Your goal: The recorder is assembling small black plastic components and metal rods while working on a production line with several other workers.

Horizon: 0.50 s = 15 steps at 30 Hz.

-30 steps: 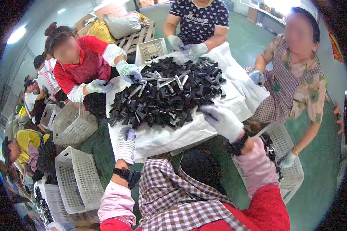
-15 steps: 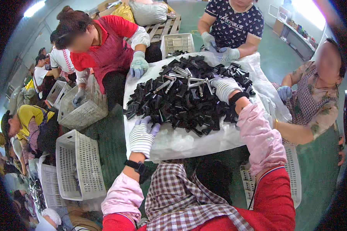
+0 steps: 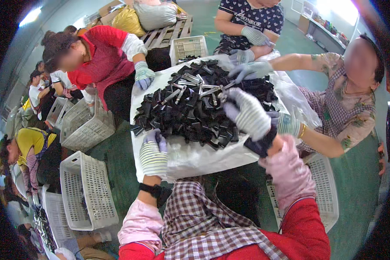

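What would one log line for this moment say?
left hand: resting on white sheet | right hand: reaching into pile of black parts | white baskets: on floor

Left hand (image 3: 154, 154) resting flat; right hand (image 3: 249, 115) outstretched

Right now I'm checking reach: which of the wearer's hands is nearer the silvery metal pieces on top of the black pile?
Right. The right hand is over the pile beside the silvery metal pieces; the left hand is at the pile's near edge, farther away.
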{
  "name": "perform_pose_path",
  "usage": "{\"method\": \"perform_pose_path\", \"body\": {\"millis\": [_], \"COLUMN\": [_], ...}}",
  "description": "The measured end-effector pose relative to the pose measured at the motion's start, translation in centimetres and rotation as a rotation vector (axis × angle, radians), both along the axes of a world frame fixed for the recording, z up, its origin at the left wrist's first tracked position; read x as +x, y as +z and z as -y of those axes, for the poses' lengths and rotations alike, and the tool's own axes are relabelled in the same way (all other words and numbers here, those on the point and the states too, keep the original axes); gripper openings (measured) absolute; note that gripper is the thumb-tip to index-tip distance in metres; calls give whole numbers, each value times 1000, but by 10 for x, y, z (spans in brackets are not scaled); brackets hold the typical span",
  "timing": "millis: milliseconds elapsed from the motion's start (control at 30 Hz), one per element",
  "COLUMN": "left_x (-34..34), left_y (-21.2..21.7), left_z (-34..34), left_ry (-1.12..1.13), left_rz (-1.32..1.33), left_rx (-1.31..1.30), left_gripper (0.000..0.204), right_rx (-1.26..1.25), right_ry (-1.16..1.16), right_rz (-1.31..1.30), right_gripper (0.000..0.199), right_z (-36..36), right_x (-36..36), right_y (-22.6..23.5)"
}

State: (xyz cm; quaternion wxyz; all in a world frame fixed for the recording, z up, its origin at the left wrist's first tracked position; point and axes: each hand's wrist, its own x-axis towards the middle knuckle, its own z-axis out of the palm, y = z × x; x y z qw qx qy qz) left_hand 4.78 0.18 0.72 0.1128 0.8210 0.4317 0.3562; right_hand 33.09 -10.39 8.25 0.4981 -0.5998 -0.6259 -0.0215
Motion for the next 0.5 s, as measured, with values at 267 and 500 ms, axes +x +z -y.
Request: {"method": "perform_pose_path", "body": {"millis": [267, 500], "left_x": [2, -2], "left_y": [51, 48], "left_z": [78, 128], "left_ry": [-440, -412], "left_rz": [812, 835], "left_rx": [-1027, -1079], "left_gripper": [31, 27], "right_rx": [-258, -273], "right_ry": [276, 28], "right_rz": [-479, -184], "right_gripper": [31, 26], "right_z": [83, 113], "right_x": [-108, -145], "right_y": [-29, -7]}}
